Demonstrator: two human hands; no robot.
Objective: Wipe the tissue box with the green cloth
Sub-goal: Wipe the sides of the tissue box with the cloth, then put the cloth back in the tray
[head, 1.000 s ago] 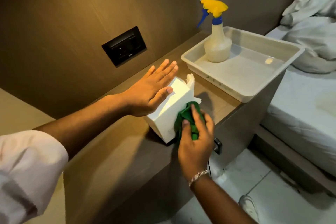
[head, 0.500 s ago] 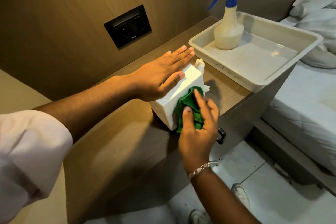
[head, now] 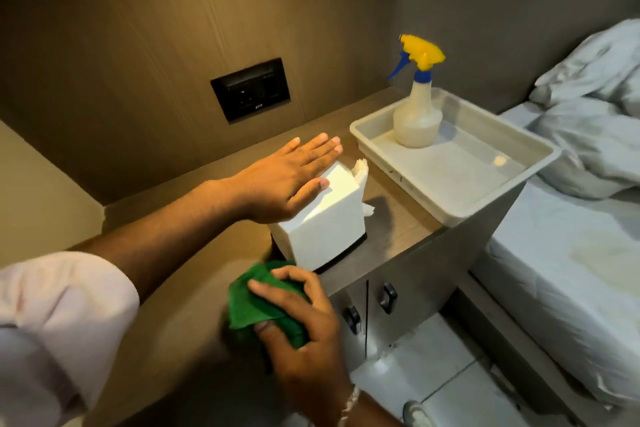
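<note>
A white tissue box (head: pixel 329 218) with a dark base stands on the wooden nightstand top (head: pixel 398 215); a tissue pokes out on its far side. My left hand (head: pixel 287 180) lies flat on the box's top and left face, fingers straight and together. My right hand (head: pixel 301 326) is closed around the bunched green cloth (head: pixel 256 305), which is below and in front of the box's near corner, apart from its side face.
A grey plastic tray (head: pixel 512 184) holds a spray bottle (head: pixel 417 114) with a yellow and blue head, right of the box. A black socket plate (head: pixel 251 89) is on the wall. A bed (head: pixel 571 253) with white sheets lies right. Cabinet handles (head: pixel 386 298) sit below.
My right hand has pulled the green cloth off the box's near side, down and toward me. The left hand stays flat on the box. The camera view has shifted.
</note>
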